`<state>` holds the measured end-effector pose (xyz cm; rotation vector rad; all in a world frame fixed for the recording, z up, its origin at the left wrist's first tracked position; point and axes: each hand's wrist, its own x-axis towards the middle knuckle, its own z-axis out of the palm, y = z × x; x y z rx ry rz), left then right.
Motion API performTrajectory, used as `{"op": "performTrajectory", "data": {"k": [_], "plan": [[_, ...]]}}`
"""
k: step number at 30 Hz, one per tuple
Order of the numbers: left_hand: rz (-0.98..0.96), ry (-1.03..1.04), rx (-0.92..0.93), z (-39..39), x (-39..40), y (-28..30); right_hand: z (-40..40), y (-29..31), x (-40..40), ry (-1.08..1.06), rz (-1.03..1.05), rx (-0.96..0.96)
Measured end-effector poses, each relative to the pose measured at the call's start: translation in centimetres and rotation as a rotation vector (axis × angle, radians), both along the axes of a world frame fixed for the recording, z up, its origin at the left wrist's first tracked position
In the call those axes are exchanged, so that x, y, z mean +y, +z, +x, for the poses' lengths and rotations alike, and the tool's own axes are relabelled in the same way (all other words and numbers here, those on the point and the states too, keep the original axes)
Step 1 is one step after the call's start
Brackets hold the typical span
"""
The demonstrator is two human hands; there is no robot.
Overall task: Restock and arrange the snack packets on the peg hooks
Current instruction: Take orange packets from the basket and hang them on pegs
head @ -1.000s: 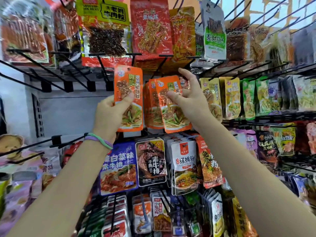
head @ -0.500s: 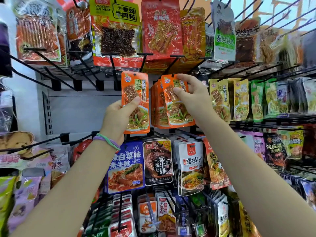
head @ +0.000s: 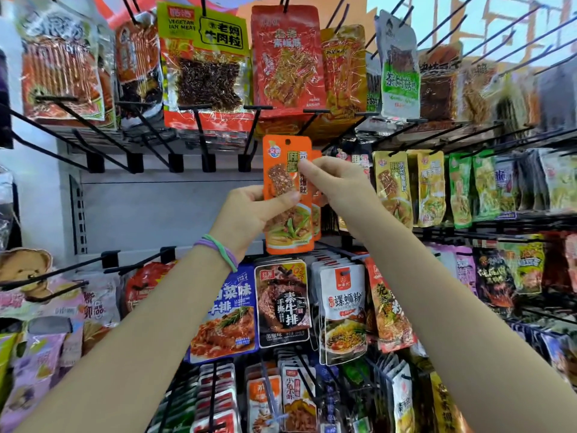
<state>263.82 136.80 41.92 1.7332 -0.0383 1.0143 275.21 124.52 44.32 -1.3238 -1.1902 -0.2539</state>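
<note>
I hold an orange snack packet (head: 288,223) upright in front of the middle row of the peg wall. My left hand (head: 249,214) grips its left edge, thumb across the front. My right hand (head: 337,179) pinches the packet's upper right part with its fingertips. The packet's hang hole near its top sits just below a black peg hook (head: 309,120). Behind it hang more orange packets (head: 317,210) of the same kind, mostly hidden by the front packet and my right hand.
Yellow packets (head: 393,185) and green packets (head: 460,189) hang to the right on the same row. Larger red and yellow bags (head: 284,57) hang above. Blue, black and white packets (head: 282,304) hang below. Bare black hooks (head: 131,135) jut out at the left.
My left hand carried its orange packet to the right, in front of the hanging orange packets. My right hand let go of the hanging packet and now pinches the one my left hand holds.
</note>
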Motion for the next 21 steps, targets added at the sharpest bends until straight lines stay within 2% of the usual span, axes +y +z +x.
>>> {"op": "performTrajectory", "data": {"k": [4, 9, 12, 21], "plan": [[0.044, 0.049, -0.012, 1.7, -0.3, 1.0, 1.0, 0.6, 0.0, 0.05, 0.042, 0.115], [-0.062, 0.144, -0.09, 3.9, 0.5, 3.5, 1.4, 1.6, 0.4, -0.001, 0.069, 0.228], [-0.061, 0.155, -0.085, 4.7, 0.4, 4.0, 1.4, 2.1, 0.7, -0.112, 0.103, 0.233], [-0.114, 0.131, -0.127, 4.8, -0.4, 3.6, 2.4, 2.5, 1.1, -0.219, 0.094, 0.147]]}}
